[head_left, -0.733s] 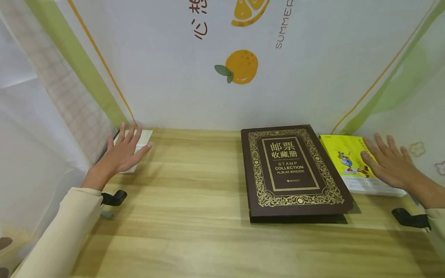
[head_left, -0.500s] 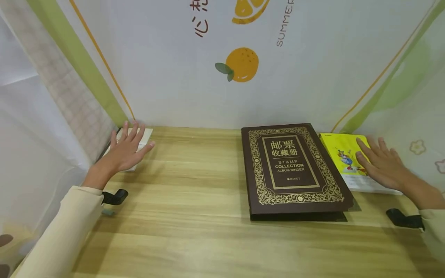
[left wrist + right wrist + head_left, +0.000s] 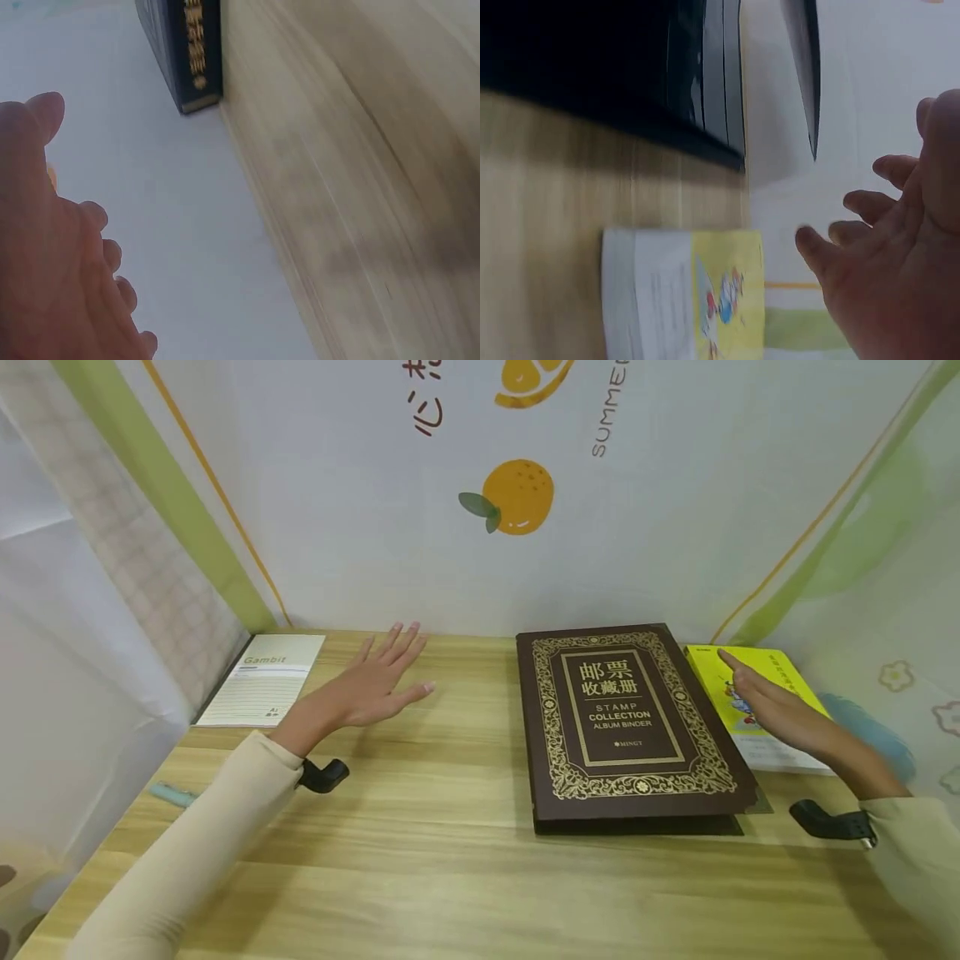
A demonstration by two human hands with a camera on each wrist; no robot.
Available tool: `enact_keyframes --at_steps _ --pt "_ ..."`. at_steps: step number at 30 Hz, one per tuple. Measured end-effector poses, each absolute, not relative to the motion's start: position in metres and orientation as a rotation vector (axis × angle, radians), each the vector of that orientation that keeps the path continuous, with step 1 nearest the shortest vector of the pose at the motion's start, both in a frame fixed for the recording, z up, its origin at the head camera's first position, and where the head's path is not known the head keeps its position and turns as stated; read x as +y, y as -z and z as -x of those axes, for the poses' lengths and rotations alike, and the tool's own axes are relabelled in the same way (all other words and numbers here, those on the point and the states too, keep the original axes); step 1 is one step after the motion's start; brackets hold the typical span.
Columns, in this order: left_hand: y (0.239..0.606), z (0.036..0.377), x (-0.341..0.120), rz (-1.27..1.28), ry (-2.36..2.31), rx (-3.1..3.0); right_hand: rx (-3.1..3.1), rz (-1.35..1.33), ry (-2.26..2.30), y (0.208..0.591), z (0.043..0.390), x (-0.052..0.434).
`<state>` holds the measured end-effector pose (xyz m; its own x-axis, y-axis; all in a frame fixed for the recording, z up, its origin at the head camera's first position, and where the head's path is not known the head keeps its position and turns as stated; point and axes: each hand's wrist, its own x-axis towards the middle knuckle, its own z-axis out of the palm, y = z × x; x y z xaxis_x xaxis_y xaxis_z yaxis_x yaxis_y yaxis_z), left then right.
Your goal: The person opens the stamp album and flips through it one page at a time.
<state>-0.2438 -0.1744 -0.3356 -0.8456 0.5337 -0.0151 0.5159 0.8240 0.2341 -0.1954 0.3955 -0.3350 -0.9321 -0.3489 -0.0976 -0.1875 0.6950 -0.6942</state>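
Observation:
A dark brown stamp album (image 3: 626,727) with gold ornament lies on the wooden table, right of centre; its front cover stands slightly raised in the right wrist view. My left hand (image 3: 367,689), fingers spread, hovers above the table between a notepad (image 3: 262,681) and the album, holding nothing. Over the yellow book (image 3: 787,681) my right hand (image 3: 783,710) is held edge-on with straight fingers, apart from the album's right side. Part of that book is hidden behind the hand. In the left wrist view the album's spine (image 3: 199,49) shows beyond the thumb.
A pale green pen-like item (image 3: 172,794) lies near the left edge, partly covered by the left sleeve. White cloth printed with oranges (image 3: 517,497) hangs behind the table and at both sides. A black camera mount (image 3: 828,821) juts from the right wrist, another (image 3: 322,775) from the left.
My left hand has moved right, off the notepad, uncovering it and the pale green item. My right hand has shifted left toward the album and turned edge-on.

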Motion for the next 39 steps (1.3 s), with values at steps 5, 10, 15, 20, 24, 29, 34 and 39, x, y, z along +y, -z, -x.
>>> enact_keyframes --at_steps 5,10,15,20,24,29,34,39 --pt "0.337 0.239 -0.135 -1.01 -0.295 2.867 2.588 0.367 1.107 0.332 0.196 0.386" --pt "0.346 0.225 -0.096 -1.183 -0.246 2.801 2.381 0.321 1.27 0.337 0.195 0.383" --pt "0.359 0.208 -0.065 -1.341 -0.215 2.711 2.215 0.247 1.404 0.345 0.195 0.384" --pt "0.366 0.195 -0.037 -1.475 -0.148 2.62 2.149 0.212 1.537 0.352 0.194 0.385" --pt "0.365 0.186 -0.016 -1.582 -0.096 2.557 2.08 0.192 1.644 0.355 0.192 0.386" --pt "0.363 0.177 0.001 -1.677 -0.026 2.497 1.989 0.187 1.757 0.356 0.19 0.386" --pt "0.364 0.172 0.005 -1.682 0.002 2.468 1.938 0.201 1.81 0.354 0.19 0.383" --pt "0.364 0.17 0.005 -1.692 0.004 2.461 1.886 0.213 1.872 0.347 0.188 0.38"
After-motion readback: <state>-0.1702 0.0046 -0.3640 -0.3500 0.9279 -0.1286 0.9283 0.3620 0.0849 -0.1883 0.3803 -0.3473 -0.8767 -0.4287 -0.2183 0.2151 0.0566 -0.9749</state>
